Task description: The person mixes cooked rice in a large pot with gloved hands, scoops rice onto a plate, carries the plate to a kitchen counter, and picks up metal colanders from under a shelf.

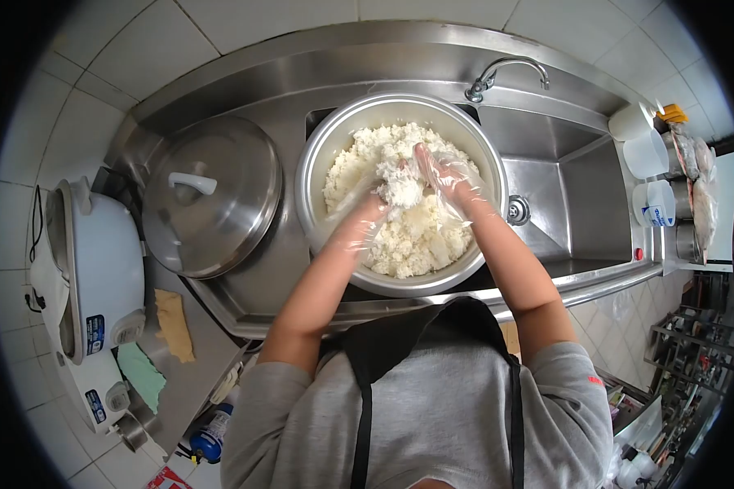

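Note:
A large round metal pot holds a mass of cooked white rice. Both of my hands are inside it, in loose clear plastic gloves. My left hand cups a clump of rice from the left, its fingers mostly hidden by the grains and the glove. Against the clump's right side presses my right hand, palm turned inward and thumb up. The clump sits between the two hands, above the rest of the rice.
Left of the pot lies a domed steel lid with a white handle. A sink basin and a curved faucet are to the right. Rice cookers stand far left, near cloths. White tubs line the right edge.

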`<state>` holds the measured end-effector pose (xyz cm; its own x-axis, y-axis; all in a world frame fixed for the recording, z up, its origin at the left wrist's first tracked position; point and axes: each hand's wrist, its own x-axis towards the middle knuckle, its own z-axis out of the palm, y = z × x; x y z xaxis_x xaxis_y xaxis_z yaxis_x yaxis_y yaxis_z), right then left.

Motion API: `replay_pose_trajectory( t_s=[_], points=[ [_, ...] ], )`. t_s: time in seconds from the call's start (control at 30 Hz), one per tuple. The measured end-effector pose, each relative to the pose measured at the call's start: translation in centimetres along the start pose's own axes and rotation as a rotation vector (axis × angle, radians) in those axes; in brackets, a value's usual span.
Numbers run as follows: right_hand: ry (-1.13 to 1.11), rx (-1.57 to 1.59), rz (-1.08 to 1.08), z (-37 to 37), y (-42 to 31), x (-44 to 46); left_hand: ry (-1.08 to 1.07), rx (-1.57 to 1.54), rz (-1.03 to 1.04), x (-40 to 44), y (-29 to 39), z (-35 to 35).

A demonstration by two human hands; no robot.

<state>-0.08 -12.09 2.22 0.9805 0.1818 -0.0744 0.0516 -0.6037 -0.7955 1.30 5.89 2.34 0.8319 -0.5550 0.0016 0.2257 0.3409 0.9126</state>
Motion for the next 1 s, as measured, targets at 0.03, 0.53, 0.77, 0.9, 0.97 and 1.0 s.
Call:
replay_pose_trajectory(
  t_s=[0.03,0.53,0.77,0.9,0.97,1.0],
  points=[
    [-0.101,0.233,0.134,-1.5,-2.4,-1.0,-0.07,0.308,-0.15,0.0,0.0,-0.8],
    [-0.54,-0.757,0.493,4.5,-1.8,-9.2,-0.644,1.383,-0.727,-5.9,-10.1,-4.1],
    [-0.311,-0.299,0.246,4.7,-0.3,-9.0,0.018,0.272,-0.95,-3.8,-4.0,-0.2],
    [-0.003,0.142,-0.092,4.5,0.5,-9.9,0.133,-0.078,-0.906,-4.1,-6.9,-1.4],
    [0.035,0.095,-0.12,4.5,0.0,-10.0,0.124,-0.134,-0.899,-3.8,-6.7,-1.2],
    [0.008,0.005,-0.105,4.5,-0.3,-9.8,0.081,-0.209,-0.886,-3.6,-7.5,-1.7]
  ],
)
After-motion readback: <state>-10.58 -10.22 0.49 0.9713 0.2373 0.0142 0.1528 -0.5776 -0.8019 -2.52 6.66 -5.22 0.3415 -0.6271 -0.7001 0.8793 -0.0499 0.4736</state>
